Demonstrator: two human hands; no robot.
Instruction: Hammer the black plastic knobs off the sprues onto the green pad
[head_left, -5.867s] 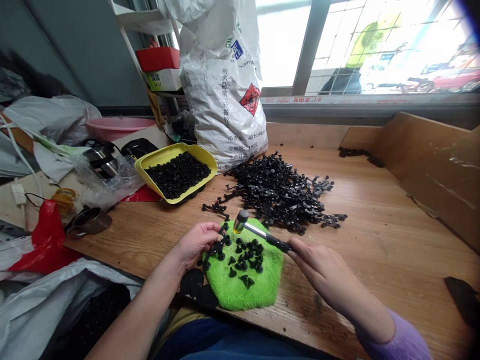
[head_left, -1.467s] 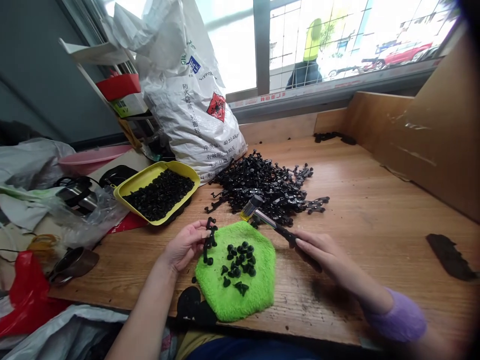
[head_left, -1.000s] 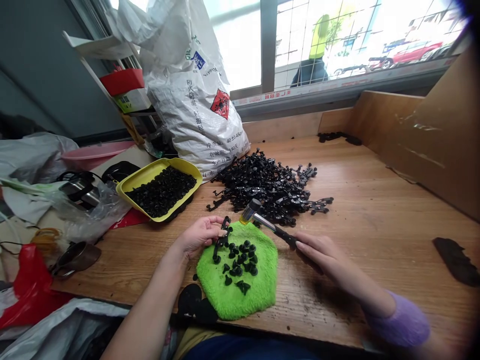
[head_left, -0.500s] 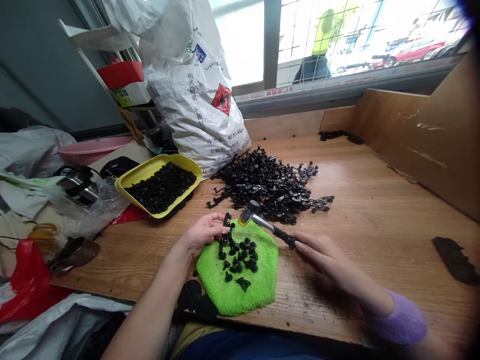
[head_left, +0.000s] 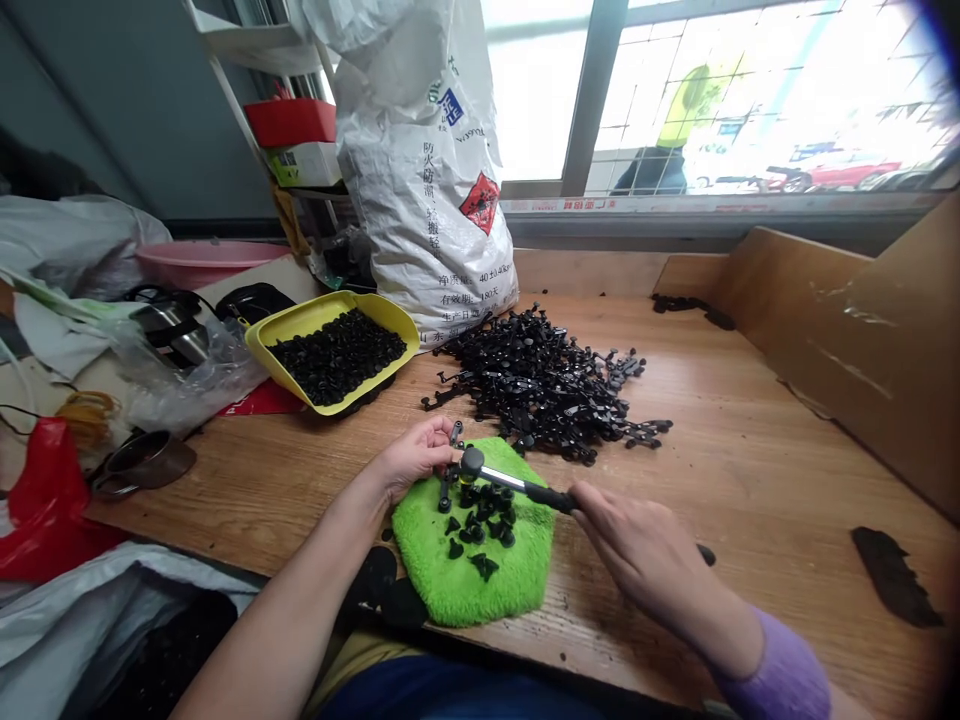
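Observation:
My left hand [head_left: 417, 458] pinches a slim black plastic piece with knobbed ends [head_left: 445, 497], held upright at the upper left of a fuzzy green cloth [head_left: 495, 595]. In my right hand [head_left: 626, 535] is a small mallet [head_left: 504, 480], gripped by its black handle. Its dark round head is over the black piece, close to my left fingertips; whether they touch I cannot tell. Several loose black plugs [head_left: 480, 525] lie on the cloth beneath the mallet. Beyond the cloth spreads a heap of black plastic parts [head_left: 547, 380].
At the left, a yellow tray [head_left: 330, 408] holds many small black pieces. Behind it stands a large white sack [head_left: 427, 190] against a shelf. A brown mug [head_left: 150, 463] sits near the table's left edge. Wooden panels [head_left: 862, 300] border the right side, near a flat black scrap [head_left: 892, 575].
The mallet head has moved left and down, from the cloth's top edge to over the black piece. My right hand has followed to the left. The camera view has tilted and shifted slightly.

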